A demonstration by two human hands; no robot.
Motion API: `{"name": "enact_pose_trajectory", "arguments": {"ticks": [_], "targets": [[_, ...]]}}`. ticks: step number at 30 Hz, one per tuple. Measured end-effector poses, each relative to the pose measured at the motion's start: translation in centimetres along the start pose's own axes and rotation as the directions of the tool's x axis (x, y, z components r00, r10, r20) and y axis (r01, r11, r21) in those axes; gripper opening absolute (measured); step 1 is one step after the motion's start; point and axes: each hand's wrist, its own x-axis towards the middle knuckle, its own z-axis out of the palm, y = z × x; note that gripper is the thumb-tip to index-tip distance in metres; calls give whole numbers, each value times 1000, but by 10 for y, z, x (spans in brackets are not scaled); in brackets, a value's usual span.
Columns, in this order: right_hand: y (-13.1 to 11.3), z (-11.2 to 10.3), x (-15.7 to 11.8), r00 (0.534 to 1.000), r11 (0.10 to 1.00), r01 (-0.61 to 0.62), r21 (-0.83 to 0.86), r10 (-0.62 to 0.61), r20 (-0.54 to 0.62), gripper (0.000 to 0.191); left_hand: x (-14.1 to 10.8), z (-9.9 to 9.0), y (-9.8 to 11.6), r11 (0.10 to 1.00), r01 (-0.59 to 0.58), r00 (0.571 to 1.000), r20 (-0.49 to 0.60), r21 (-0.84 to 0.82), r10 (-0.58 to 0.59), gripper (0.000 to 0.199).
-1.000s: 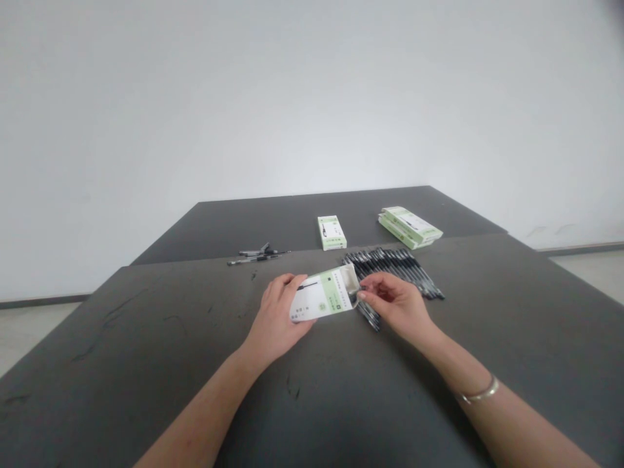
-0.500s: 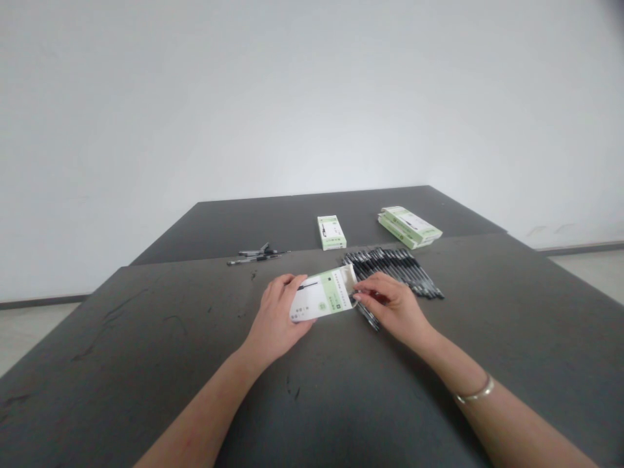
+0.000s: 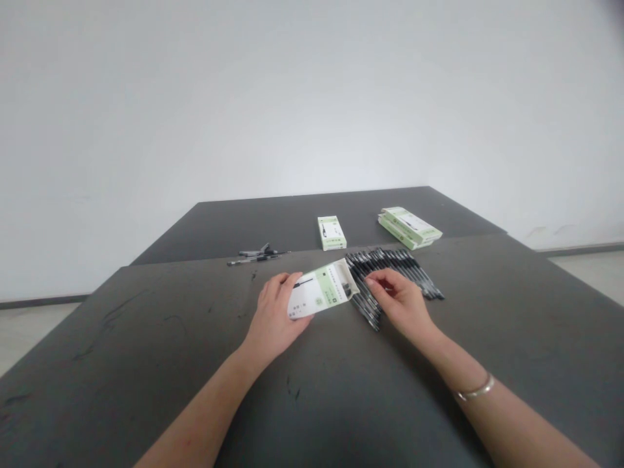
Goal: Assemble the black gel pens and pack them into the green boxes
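My left hand is closed around a white and green pen box, tilted with its mouth facing right. Dark pen ends show just inside that mouth. My right hand hovers to the right of the box, apart from it, above a spread of black pens. Its thumb and index fingertips are brought together, and no pen shows between them. The pens lie side by side in a slanted row, partly hidden by my right hand and the box.
Several loose pens or refills lie at the left near a seam in the dark table. A small pen box lies beyond the held box. Stacked boxes are at the back right, before a pale wall.
My right hand has drawn back to the right from the box's mouth, uncovering dark pen ends inside. The box's open end has risen slightly in my left hand.
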Motion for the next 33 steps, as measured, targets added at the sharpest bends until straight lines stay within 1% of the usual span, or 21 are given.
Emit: {"name": "enact_pose_trajectory", "arguments": {"ticks": [2, 5, 8, 10, 16, 23, 27, 30, 31, 33], "targets": [[1, 2, 0, 996, 991, 31, -131, -20, 84, 18, 0, 0, 1, 1000, 15, 1000, -12, 9, -15, 68], [-1, 6, -2, 973, 938, 92, -333, -14, 229, 18, 0, 0, 2, 1000, 28, 999, -21, 7, -28, 67], [-4, 8, -4, 959, 879, 91, -469, 49, 278, 20, 0, 0, 2, 1000, 30, 999, -24, -1, -30, 68], [-6, 9, -5, 953, 851, 90, -517, 78, 293, 20, 0, 0, 1, 999, 31, 999, -25, -4, -32, 68], [-8, 11, -5, 946, 806, 105, -582, 98, 308, 16, 0, 0, 0, 999, 35, 999, -25, -1, -35, 68], [-13, 16, -10, 945, 736, 130, -664, 111, 307, 17, 0, 0, 1, 999, 40, 999, -25, 0, -40, 68], [-13, 19, -12, 953, 730, 92, -677, 132, 273, 16, 0, 0, 1, 999, 32, 999, -30, -4, -32, 68], [-11, 18, -10, 961, 761, 20, -649, 165, 223, 16, 0, 1, 1, 1000, 28, 999, -42, -11, -29, 69], [-11, 17, -9, 963, 787, -17, -616, 178, 201, 16, 0, 1, 1, 999, 31, 998, -48, -13, -32, 69], [-10, 14, -7, 964, 868, -125, -481, 221, 149, 14, 0, 1, 1, 999, 44, 997, -66, -17, -45, 68]]}}
